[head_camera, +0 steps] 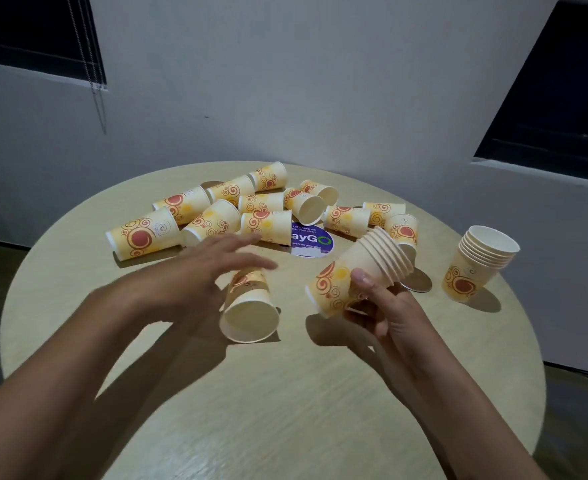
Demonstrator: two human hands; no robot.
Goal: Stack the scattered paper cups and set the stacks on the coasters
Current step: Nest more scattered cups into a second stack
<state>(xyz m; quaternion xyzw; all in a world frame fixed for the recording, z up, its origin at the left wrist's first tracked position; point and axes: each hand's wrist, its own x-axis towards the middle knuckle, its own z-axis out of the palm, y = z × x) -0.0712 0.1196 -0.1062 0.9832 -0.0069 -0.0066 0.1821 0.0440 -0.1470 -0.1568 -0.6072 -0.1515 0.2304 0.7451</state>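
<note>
A: On the round table (pixel 285 393), near its centre, where is the working stack?

B: The tilted stack (pixel 358 271) is gripped in the right hand (pixel 382 303), lifted off the surface, rims pointing up and away. The thumb presses on the outer wall; the fingers wrap underneath.

A: State of the left hand (pixel 195 271)?

B: Palm down, fingers spread wide, holding nothing. It hovers over the single cup (pixel 249 306), which lies on its side with its mouth toward the camera. Contact between hand and cup cannot be confirmed.

A: Completed stacks?

B: One upright stack (pixel 476 265) stands near the right edge of the table. What it rests on cannot be told.

A: Coasters?

B: A round grey coaster (pixel 418 282) lies flat just behind the held stack, partly hidden by it. A purple round sticker (pixel 311 240) with partial lettering sits at the table centre.

A: Remaining items?

B: The scattered cups (pixel 216 213) lie on their sides across the far half of the table, many touching each other. Behind the table stands a pale wall (pixel 285 81).
</note>
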